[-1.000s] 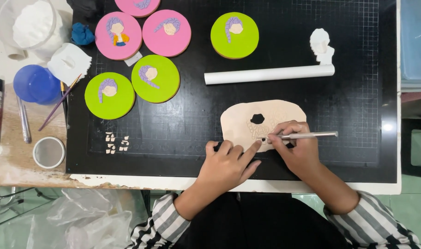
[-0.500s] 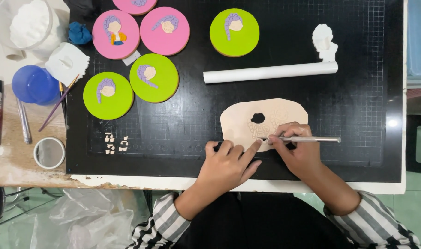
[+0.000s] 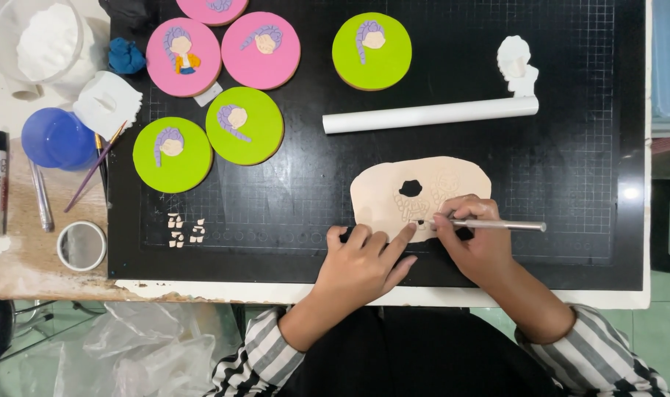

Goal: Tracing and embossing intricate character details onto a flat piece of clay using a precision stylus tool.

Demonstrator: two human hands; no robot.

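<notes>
A flat sheet of beige clay (image 3: 423,184) with a cut-out hole lies on the black grid cutting mat (image 3: 570,184). My left hand (image 3: 364,261) rests on the mat at the sheet's lower edge, its index finger pressing on the clay. My right hand (image 3: 478,239) grips a thin silver craft tool (image 3: 496,224) like a pen, its tip touching the clay beside that fingertip. Small cut beige pieces (image 3: 186,231) sit at the mat's lower left.
A white roller (image 3: 430,115) and a white clay lump (image 3: 516,62) lie above the sheet. Several pink and green discs with clay figures (image 3: 245,125) fill the upper left. Off the mat at left: blue cup (image 3: 52,137), brushes, marker, clear lid (image 3: 81,245), white clay tub (image 3: 37,40).
Both hands stay in nearly the same place. The tool tip has shifted slightly along the clay's lower edge; the camera view has drifted a little.
</notes>
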